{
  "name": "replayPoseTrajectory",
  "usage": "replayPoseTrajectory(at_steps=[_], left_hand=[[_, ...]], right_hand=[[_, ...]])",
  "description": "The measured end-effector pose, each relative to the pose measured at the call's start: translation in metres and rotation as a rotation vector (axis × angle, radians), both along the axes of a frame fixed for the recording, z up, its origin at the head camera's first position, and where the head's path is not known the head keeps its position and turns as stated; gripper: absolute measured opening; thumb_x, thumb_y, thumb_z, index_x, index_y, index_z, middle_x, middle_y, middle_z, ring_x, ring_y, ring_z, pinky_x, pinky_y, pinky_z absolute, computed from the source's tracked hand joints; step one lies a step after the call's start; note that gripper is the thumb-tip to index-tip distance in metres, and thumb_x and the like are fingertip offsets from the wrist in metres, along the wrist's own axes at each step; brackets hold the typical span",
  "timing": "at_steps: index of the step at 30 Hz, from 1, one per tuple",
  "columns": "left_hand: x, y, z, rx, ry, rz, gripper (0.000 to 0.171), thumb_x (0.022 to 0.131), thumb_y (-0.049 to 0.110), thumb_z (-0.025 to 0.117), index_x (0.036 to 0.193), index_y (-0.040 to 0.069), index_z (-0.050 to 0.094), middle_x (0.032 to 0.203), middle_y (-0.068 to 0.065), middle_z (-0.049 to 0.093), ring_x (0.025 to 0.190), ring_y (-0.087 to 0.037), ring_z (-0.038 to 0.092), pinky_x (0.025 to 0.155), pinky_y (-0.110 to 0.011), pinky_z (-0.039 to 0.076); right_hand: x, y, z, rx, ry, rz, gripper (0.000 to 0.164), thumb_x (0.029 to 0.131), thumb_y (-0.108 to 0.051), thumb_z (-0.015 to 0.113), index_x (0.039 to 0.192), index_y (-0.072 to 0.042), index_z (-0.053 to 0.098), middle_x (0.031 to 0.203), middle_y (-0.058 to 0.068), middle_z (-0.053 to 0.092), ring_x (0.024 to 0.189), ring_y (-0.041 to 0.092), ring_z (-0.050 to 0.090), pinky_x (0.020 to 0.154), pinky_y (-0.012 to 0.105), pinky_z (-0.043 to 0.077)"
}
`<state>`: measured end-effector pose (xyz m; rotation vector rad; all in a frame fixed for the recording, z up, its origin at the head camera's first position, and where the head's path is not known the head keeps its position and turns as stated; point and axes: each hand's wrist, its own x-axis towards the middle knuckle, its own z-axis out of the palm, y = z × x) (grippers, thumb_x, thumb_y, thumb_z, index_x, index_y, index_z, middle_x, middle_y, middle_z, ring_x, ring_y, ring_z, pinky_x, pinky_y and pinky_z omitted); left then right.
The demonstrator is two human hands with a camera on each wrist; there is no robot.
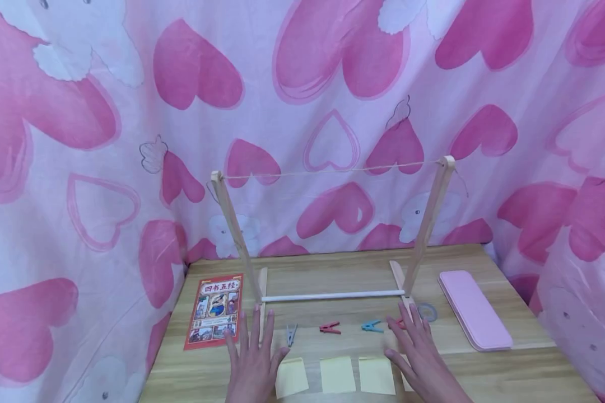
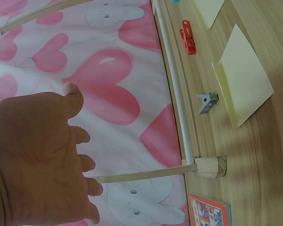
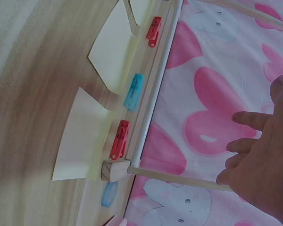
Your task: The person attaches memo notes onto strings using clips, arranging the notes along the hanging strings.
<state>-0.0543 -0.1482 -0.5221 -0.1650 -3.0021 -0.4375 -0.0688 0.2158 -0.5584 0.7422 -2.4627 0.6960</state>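
Left hand (image 1: 254, 359) and right hand (image 1: 423, 358) come nearest, on the near part of the table (image 1: 333, 275); both have fingers spread wide and hold nothing. Whether they touch the wood, I cannot tell. Between them four yellow notes (image 1: 338, 375) lie in a row, the rightmost partly covered by the right hand.

Just beyond the notes, there is a row of four clips. Grey clip (image 1: 292, 334) lies just beside the left thumb, to its right and farther away; its long axis points roughly toward the far edge. Red clip (image 1: 330, 328) and teal clip (image 1: 372, 326) lie crosswise, nearly parallel to that edge, the red closer to the left hand, the teal closer to the right. Second red clip (image 3: 119, 140) is the nearest to the right hand, whose fingers partly hide it in the head view.

Booklet (image 1: 214, 310) lies toward the left edge, pink case (image 1: 475, 310) toward the right. Farther, a white rod (image 1: 333, 295) joins the wooden frame (image 1: 428, 224) at its bottom, and a string (image 1: 292, 174) joins the post tops.
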Motion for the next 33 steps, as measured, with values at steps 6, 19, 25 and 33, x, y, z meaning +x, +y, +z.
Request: replayPoseTrajectory(at_steps=[6,19,25,33], left_hand=[[0.000,-0.001,-0.005,0.006,0.050,-0.015,0.089,0.109,0.070,0.017,0.170,0.009,0.034,0.179,-0.021,0.019,0.159,-0.019,-0.041,0.124,-0.082,0.006],[-0.002,-0.003,0.009,0.021,-0.027,0.007,0.080,0.110,0.055,0.055,0.173,0.011,0.031,0.182,-0.020,0.014,0.168,-0.052,0.001,0.125,-0.083,0.001],[-0.005,0.002,0.011,0.061,-0.019,-0.037,0.082,0.111,0.061,0.049,0.172,0.009,0.032,0.181,-0.022,0.016,0.169,-0.046,-0.009,0.127,-0.081,-0.001],[-0.011,-0.006,-0.014,0.188,-0.070,0.079,0.076,0.100,0.035,0.080,0.159,0.000,0.049,0.137,-0.030,0.066,0.118,-0.050,0.070,0.092,-0.064,0.060]], right_hand=[[0.000,-0.001,0.004,0.036,-0.031,-0.033,0.064,0.112,-0.041,0.061,0.158,0.002,0.053,0.186,-0.001,-0.003,0.170,0.015,-0.016,0.133,0.026,-0.016],[-0.005,-0.015,0.025,0.089,-0.092,-0.088,0.082,0.109,-0.056,0.059,0.173,-0.012,0.034,0.186,0.008,0.001,0.170,0.025,-0.020,0.133,0.052,-0.019],[-0.009,-0.011,0.028,0.102,-0.054,-0.100,0.093,0.104,-0.071,0.046,0.173,-0.010,0.032,0.186,0.013,-0.002,0.170,0.028,-0.018,0.134,0.054,-0.017],[-0.027,-0.025,0.021,-0.152,0.061,-0.081,0.057,0.100,-0.038,0.078,0.142,-0.001,0.068,0.158,0.019,0.058,0.161,0.022,0.038,0.128,0.020,0.030]])
